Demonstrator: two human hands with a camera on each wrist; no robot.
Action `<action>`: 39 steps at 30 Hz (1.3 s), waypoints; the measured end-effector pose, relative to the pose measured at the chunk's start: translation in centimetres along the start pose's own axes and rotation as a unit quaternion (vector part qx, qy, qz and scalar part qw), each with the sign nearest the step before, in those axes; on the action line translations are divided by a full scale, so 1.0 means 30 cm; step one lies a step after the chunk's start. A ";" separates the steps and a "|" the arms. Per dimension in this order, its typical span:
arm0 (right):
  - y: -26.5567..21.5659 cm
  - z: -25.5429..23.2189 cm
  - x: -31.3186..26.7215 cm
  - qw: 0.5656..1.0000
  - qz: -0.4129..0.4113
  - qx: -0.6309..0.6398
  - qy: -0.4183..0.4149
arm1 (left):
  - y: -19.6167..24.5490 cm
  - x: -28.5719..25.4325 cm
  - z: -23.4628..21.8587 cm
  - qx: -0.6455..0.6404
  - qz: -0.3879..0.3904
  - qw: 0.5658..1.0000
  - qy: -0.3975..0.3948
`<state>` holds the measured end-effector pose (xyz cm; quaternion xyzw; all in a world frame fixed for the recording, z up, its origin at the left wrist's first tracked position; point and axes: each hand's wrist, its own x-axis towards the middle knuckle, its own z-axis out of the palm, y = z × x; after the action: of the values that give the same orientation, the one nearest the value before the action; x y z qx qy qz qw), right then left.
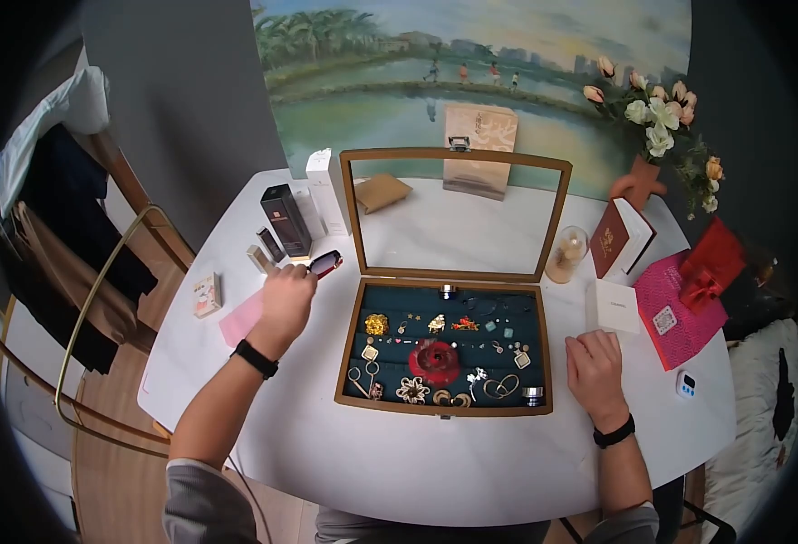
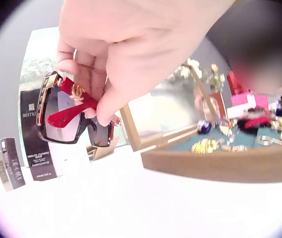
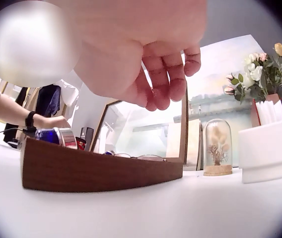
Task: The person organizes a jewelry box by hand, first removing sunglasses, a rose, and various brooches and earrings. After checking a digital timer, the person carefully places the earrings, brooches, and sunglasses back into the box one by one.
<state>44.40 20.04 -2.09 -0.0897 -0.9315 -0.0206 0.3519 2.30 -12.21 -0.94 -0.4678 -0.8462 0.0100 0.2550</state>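
My left hand (image 1: 287,304) pinches a pair of dark-lensed sunglasses (image 1: 328,264) at the table's left. In the left wrist view, thumb and fingers grip a red temple with gold trim, and the dark lenses (image 2: 64,115) hang below the fingers. To the right stands a wooden jewelry box (image 1: 546,349) with its glass lid (image 1: 565,195) raised. On its dark green lining lie a red flower ornament (image 1: 434,362), a gold piece (image 1: 376,325) and several small pieces of jewelry. My right hand (image 1: 596,372) is beside the box's right side, fingers loosely bent and holding nothing.
Left of the lid stand a black box (image 1: 285,220) and a tall white box (image 1: 326,192). A pink sheet (image 1: 243,319) lies under the left forearm. On the right are a glass dome (image 1: 566,254), a white box (image 1: 612,306), a red book (image 1: 612,238) and a pink bag (image 1: 680,313).
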 end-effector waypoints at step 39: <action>-0.050 0.029 -0.085 0.995 -0.001 0.095 -0.018 | 0.507 0.055 -0.197 -0.422 0.150 0.870 -0.207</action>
<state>45.44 18.26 -4.39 -0.0551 -0.9355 0.0695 0.3421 16.15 -3.67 1.00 -0.6391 -0.7231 -0.2133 -0.1526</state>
